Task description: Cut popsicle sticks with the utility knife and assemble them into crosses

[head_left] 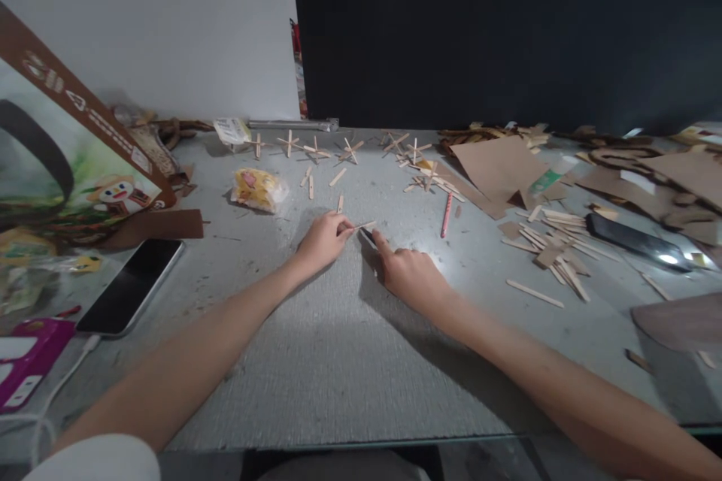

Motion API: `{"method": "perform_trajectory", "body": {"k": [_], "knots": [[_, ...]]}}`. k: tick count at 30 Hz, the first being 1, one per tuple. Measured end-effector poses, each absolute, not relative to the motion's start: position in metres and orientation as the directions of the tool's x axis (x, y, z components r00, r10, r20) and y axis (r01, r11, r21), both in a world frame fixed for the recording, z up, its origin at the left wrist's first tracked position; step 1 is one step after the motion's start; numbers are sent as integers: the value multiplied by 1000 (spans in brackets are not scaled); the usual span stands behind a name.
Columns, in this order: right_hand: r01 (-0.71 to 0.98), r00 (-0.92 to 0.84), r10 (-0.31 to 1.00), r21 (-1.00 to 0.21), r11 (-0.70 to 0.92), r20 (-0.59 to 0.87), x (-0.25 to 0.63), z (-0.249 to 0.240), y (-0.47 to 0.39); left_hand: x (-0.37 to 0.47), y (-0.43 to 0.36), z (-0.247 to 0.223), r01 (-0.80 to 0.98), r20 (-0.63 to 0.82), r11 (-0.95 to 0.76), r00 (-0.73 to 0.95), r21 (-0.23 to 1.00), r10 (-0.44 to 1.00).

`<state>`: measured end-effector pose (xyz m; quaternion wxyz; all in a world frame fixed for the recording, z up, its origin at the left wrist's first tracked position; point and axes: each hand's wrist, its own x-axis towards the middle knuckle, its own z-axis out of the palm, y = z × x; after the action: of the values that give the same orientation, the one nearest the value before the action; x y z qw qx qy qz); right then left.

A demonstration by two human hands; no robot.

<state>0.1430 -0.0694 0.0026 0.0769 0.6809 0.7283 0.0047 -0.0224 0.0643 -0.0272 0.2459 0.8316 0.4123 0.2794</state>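
Note:
My left hand [326, 240] is closed, pinching a thin wooden craft stick [365, 225] that points to the right. Another short stick [341, 203] stands out just beyond its fingers. My right hand [414, 274] is wrapped around a slim dark knife-like tool [368, 236], its index finger stretched along the top. The tip of that tool meets or lies very close to the craft stick; I cannot tell which. Most of its handle is hidden inside the hand. Past the hands lie a few loose sticks [337, 177] and a row of crossed-stick pieces [289, 143].
A yellow packet [256, 190] lies beyond my left hand, a red pen-like stick [446, 215] beyond the right. Craft sticks [556, 248], cardboard [496, 169] and a lit black lamp [637, 240] fill the right side. A phone [132, 289] and printed bag [84, 128] are at left.

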Motion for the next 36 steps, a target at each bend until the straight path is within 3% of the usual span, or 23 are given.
{"method": "perform_trajectory", "body": {"k": [23, 36], "knots": [[985, -89, 987, 133, 107, -136, 140, 8, -73, -17, 65, -23, 630, 260, -515, 456, 581, 851], [996, -5, 1000, 93, 6, -10, 150, 1, -71, -22, 74, -25, 527, 252, -499, 471, 688, 845]]}}
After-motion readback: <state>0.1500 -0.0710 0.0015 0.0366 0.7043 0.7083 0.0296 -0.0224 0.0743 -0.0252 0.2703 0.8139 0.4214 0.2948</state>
